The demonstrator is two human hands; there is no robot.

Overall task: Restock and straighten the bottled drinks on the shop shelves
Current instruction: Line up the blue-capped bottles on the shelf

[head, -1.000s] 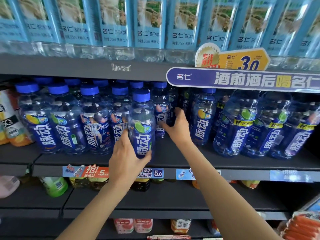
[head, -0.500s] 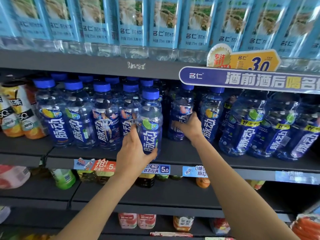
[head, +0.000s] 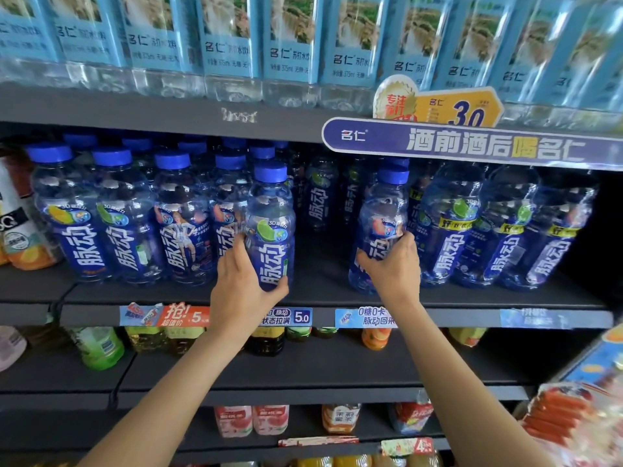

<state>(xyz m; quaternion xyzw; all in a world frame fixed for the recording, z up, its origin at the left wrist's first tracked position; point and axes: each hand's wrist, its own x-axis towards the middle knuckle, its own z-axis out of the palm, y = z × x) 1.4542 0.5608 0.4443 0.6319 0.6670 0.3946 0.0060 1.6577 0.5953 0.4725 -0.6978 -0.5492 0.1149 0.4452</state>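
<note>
Blue-capped bottles with dark blue labels fill the middle shelf (head: pixel 337 298). My left hand (head: pixel 244 284) grips a lime-label bottle (head: pixel 271 224) standing upright near the shelf's front edge. My right hand (head: pixel 392 267) grips a peach-label bottle (head: pixel 382 214) upright at the front, just right of a dark gap between the two. A row of the same bottles (head: pixel 124 217) stands to the left, and larger bottles (head: pixel 499 227) stand to the right.
Light-blue labelled water bottles (head: pixel 290 45) line the top shelf. A purple banner (head: pixel 472 146) hangs on its edge. Price tags (head: pixel 296 316) run along the middle shelf's edge. Mixed drinks (head: pixel 97 345) sit on lower shelves; packaged sausages (head: pixel 566 419) lie at lower right.
My right hand has drawn a peach-label bottle from deep in the shelf to the front. My left hand keeps its hold on the lime-label bottle.
</note>
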